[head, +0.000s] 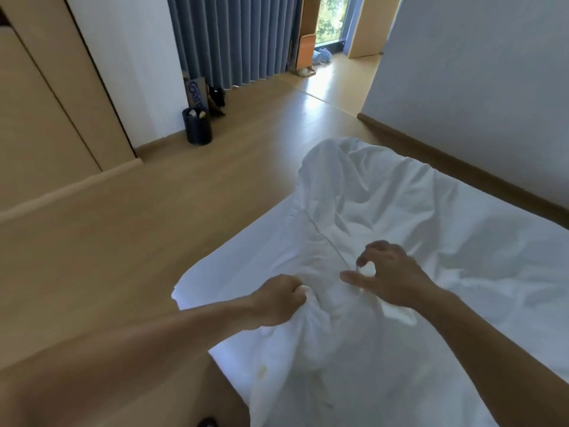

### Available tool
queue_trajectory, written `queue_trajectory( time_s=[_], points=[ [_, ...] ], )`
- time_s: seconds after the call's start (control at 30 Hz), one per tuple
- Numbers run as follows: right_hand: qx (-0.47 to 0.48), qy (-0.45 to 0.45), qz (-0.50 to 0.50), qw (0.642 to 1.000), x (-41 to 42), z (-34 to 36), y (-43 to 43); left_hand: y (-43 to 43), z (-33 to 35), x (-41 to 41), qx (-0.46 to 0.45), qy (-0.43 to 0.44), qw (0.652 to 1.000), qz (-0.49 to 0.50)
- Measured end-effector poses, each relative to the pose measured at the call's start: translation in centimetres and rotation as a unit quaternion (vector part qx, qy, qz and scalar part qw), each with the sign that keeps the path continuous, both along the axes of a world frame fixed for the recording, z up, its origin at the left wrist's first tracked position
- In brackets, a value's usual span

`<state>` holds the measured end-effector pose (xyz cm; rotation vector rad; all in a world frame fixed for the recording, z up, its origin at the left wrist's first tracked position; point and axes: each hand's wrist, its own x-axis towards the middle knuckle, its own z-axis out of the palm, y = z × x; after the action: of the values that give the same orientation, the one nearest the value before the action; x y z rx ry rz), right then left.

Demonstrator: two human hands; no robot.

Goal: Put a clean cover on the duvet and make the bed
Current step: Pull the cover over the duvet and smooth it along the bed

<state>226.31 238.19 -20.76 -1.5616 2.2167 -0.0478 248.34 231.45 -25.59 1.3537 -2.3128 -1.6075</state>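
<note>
On the head camera I look down over the left edge of the bed, which carries a white sheet. The duvet cover lies rumpled across it, heaped from the far left corner of the bed down to the near edge. There it hangs in a thick bunch toward me. A long seam runs along the cover from the heap toward the hands, and a small yellowish stain shows on the hanging part near the bed's left edge.

My left hand is clenched around a gathered fold of the cover, just inside the left edge of the bed, knuckles up and the cloth bulging out beside the fingers. My right hand is just beside it, further in over the bed. Its fingers are curled downward like a claw and the thumb stretches out toward the left hand. White cloth shows in the gap between thumb and forefinger, but I cannot tell whether this hand pinches the cover or only hovers on it.

Beyond the left edge of the bed there is wooden floor. A dark waste bin stands by the white wall, with a printed box behind it, blue-grey curtains further back and a beige wardrobe at the far left.
</note>
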Motion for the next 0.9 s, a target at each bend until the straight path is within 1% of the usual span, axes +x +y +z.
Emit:
queue_trajectory(
  time_s=[0.03,0.07,0.1,0.13,0.17,0.2,0.23,0.27,0.3,0.37,0.4,0.43,0.47,0.5,0.53,0.57,0.6,0.67,0.7,0.77,0.83,0.9],
  points=[
    [-0.068,-0.006,0.042,0.997,0.7,0.0,-1.0,0.2,0.4,-0.1,-0.007,-0.005,1.000,0.018],
    [-0.100,-0.029,0.091,0.990,1.5,-0.1,-1.7,0.4,0.7,-0.2,-0.002,-0.005,0.999,0.046],
    [-0.089,-0.028,0.149,0.984,2.5,0.0,-2.0,0.5,1.0,-0.4,0.006,-0.003,0.997,0.077],
    [-0.056,0.000,0.205,0.977,3.2,-0.5,-2.0,0.6,1.3,-0.5,0.016,0.002,0.994,0.105],
    [-0.026,0.041,0.244,0.969,3.6,-1.1,-1.8,0.6,1.5,-0.6,0.020,0.006,0.992,0.122],
    [-0.001,0.084,0.256,0.963,3.6,-1.5,-1.6,0.8,1.9,-0.8,0.022,0.007,0.992,0.127],
    [0.014,0.102,0.249,0.963,3.3,-1.6,-1.4,1.0,2.2,-1.1,0.021,0.007,0.992,0.121],
    [0.030,0.092,0.232,0.968,2.8,-1.4,-1.3,1.3,2.4,-1.5,0.021,0.005,0.994,0.109],
    [0.047,0.061,0.218,0.973,2.2,-1.0,-1.2,1.5,2.5,-1.9,0.017,0.000,0.995,0.095],
    [0.081,0.021,0.224,0.971,1.2,0.0,-0.9,1.7,2.8,-2.8,-0.003,-0.017,0.998,0.054],
    [0.091,0.013,0.225,0.970,0.5,0.7,-0.8,1.7,3.0,-3.1,0.004,-0.019,0.999,0.037],
    [0.092,0.002,0.214,0.973,-0.1,1.6,-0.9,1.7,3.3,-3.4,0.030,-0.011,0.999,0.026],
    [0.080,-0.036,0.182,0.979,-0.8,2.6,-1.1,1.8,3.5,-3.6,0.062,0.003,0.998,0.015],
    [0.059,-0.106,0.128,0.984,-1.5,3.4,-1.3,1.9,3.6,-3.9,0.088,0.024,0.996,0.006],
    [0.032,-0.187,0.062,0.980,-2.0,4.0,-1.6,2.0,3.7,-4.3,0.103,0.049,0.993,-0.003],
    [0.007,-0.251,0.005,0.968,-2.4,4.4,-1.9,2.0,3.8,-5.0,0.103,0.076,0.992,-0.003],
    [-0.003,-0.293,-0.027,0.956,-2.5,4.5,-2.0,2.0,3.9,-5.5,0.091,0.103,0.990,0.017],
    [0.018,-0.332,-0.041,0.942,-2.2,4.4,-1.9,0.9,4.0,-6.7,0.059,0.160,0.979,0.114],
    [0.041,-0.327,-0.043,0.943,-1.9,4.3,-1.7,0.0,4.1,-7.1,0.059,0.187,0.965,0.172],
    [0.080,-0.250,-0.048,0.964,-1.5,4.0,-1.6,-1.8,4.3,-7.5,0.086,0.214,0.940,0.252],
    [0.116,-0.178,-0.040,0.976,-1.0,3.7,-1.8,-2.7,4.4,-7.4,0.137,0.232,0.923,0.276],
    [0.147,-0.168,-0.058,0.973,-0.2,3.4,-2.0,-2.9,4.2,-7.5,0.194,0.247,0.910,0.271]
  ],
)
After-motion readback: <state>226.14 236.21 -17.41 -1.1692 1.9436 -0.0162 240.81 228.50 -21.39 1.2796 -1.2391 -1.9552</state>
